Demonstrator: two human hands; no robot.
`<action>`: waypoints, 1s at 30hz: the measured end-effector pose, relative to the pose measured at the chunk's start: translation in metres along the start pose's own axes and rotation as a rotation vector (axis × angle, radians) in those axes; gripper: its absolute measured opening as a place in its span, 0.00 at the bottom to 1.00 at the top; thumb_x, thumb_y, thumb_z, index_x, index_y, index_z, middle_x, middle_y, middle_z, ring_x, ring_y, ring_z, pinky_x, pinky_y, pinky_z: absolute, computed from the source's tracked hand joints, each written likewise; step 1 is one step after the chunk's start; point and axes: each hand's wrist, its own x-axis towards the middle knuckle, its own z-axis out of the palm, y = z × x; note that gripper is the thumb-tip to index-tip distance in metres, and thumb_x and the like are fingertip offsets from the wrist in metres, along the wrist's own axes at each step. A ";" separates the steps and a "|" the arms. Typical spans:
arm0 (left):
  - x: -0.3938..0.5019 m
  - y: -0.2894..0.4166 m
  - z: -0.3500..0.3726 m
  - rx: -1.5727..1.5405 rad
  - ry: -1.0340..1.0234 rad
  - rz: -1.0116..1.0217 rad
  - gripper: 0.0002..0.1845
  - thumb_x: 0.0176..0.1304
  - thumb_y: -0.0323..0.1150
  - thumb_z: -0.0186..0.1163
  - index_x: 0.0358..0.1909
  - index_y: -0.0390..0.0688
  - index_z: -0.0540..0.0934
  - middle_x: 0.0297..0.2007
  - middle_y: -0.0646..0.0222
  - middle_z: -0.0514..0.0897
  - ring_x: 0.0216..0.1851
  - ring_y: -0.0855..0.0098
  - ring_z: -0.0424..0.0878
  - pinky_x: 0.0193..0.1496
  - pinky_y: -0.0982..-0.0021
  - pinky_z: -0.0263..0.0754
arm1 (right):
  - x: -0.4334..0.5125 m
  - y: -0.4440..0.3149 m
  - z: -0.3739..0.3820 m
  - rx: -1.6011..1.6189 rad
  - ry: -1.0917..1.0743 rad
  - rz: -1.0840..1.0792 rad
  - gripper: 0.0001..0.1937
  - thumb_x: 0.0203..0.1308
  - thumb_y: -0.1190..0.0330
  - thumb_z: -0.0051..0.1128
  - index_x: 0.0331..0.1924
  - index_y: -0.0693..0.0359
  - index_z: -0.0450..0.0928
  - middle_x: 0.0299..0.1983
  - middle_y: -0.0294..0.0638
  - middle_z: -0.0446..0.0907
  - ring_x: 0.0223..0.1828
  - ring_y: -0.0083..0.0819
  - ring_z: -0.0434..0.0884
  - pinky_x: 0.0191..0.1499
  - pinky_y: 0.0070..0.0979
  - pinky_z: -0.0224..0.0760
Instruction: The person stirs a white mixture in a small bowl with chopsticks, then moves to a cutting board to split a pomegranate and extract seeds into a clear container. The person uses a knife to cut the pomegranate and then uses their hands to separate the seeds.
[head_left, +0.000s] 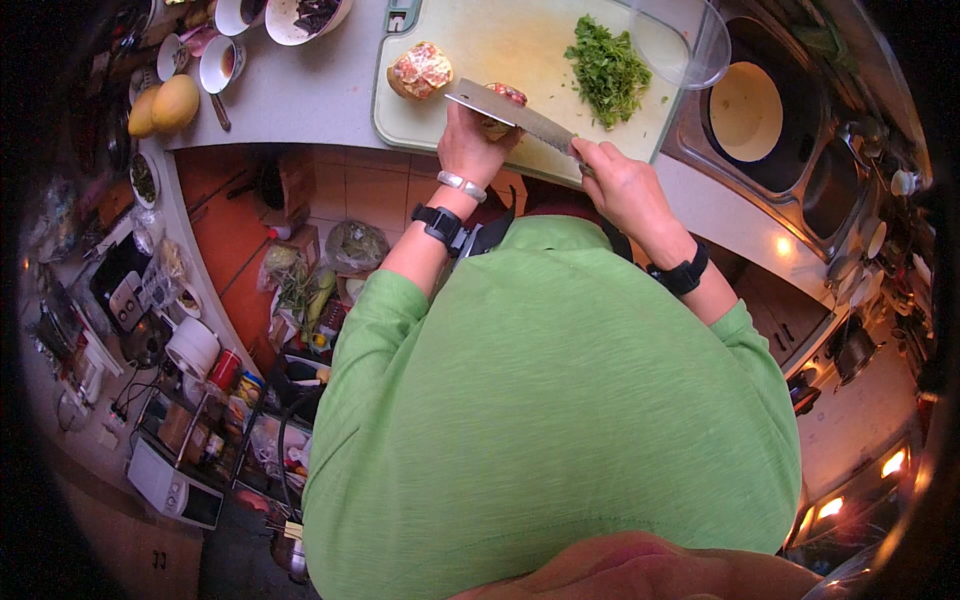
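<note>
My right hand (626, 184) grips the handle of a broad kitchen knife (540, 127), whose blade has a toothed stretch near the handle. The blade lies across a piece of what looks like pomegranate (508, 92), with red seeds showing, and partly hides it. Around that piece my left hand (476, 142) is closed, its fingers mostly hidden by the blade. Another opened pomegranate piece (421, 70) rests to the left on the pale cutting board (495, 30). Chopped green herbs (609, 71) are heaped on the board's right side.
A clear plastic bowl (694, 45) overlaps the board's right corner, beside the sink (806, 150) with a round pale basin (746, 111) in it. Bowls (307, 19), a small cup (220, 66) and yellow mangoes (176, 103) stand to the left. Vegetables (304, 289) lie below the counter.
</note>
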 end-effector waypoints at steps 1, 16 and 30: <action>-0.001 0.003 -0.001 -0.029 0.021 -0.005 0.32 0.44 0.39 0.75 0.52 0.47 0.72 0.47 0.61 0.81 0.47 0.55 0.81 0.46 0.59 0.76 | 0.000 0.000 0.000 0.003 0.000 0.006 0.17 0.55 0.72 0.55 0.50 0.56 0.71 0.32 0.46 0.77 0.30 0.48 0.80 0.32 0.43 0.76; 0.003 0.006 -0.006 0.047 -0.035 -0.048 0.37 0.41 0.43 0.77 0.53 0.45 0.69 0.46 0.58 0.79 0.47 0.51 0.80 0.44 0.55 0.76 | 0.005 -0.002 -0.013 0.076 -0.106 0.069 0.15 0.58 0.73 0.54 0.51 0.58 0.73 0.38 0.47 0.80 0.36 0.49 0.82 0.38 0.41 0.77; 0.009 -0.001 -0.005 0.006 -0.037 -0.011 0.36 0.37 0.44 0.78 0.49 0.46 0.72 0.42 0.62 0.81 0.44 0.56 0.82 0.44 0.56 0.77 | 0.017 -0.009 -0.017 0.106 -0.193 0.109 0.13 0.60 0.71 0.53 0.49 0.62 0.72 0.35 0.53 0.80 0.37 0.55 0.80 0.38 0.45 0.74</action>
